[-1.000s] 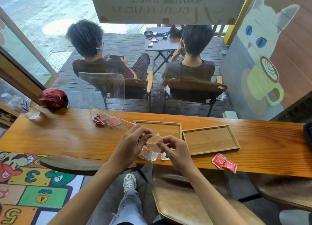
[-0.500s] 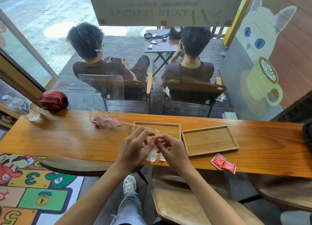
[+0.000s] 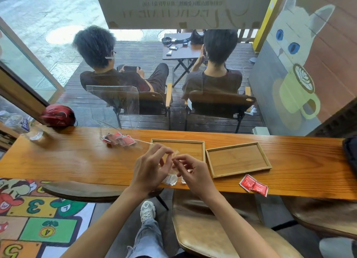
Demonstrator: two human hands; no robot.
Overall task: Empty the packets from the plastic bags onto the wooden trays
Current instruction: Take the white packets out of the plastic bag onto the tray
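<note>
My left hand (image 3: 149,167) and my right hand (image 3: 193,171) meet over the counter's front edge, both pinching the top of a clear plastic bag (image 3: 172,178) with white packets hanging in it. Two wooden trays lie just beyond: the left tray (image 3: 181,144), partly hidden by my fingers, and the right tray (image 3: 238,159), which is bare. A second clear bag with red packets (image 3: 119,139) lies on the counter to the left. Two loose red packets (image 3: 253,184) rest near the front edge at the right.
The wooden counter (image 3: 67,161) runs along a window. A red helmet (image 3: 58,115) and a plastic water bottle (image 3: 21,124) sit at its far left, a dark bag (image 3: 350,151) at its right end. Brown chairs (image 3: 212,228) stand below the counter.
My two hands have come closer together and risen slightly, lifting the clear bag so the white packets hang lower behind my fingers. Nothing else on the counter has moved.
</note>
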